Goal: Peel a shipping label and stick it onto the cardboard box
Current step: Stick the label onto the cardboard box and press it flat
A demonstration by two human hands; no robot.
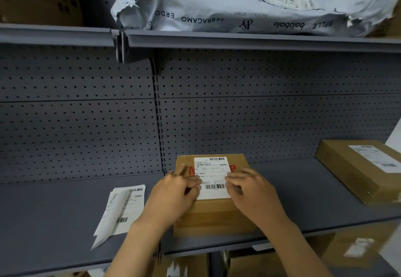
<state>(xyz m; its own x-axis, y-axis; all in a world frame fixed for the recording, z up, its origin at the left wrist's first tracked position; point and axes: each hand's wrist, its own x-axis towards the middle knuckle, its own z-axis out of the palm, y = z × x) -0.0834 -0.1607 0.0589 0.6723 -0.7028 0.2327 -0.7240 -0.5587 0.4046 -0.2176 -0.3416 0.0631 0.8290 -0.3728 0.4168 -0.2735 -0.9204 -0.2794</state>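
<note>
Though spread, hands [217, 192] flat on label [213, 176]

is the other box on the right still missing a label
No, the second box at the right of the shelf already carries a white label on its top face.
</note>
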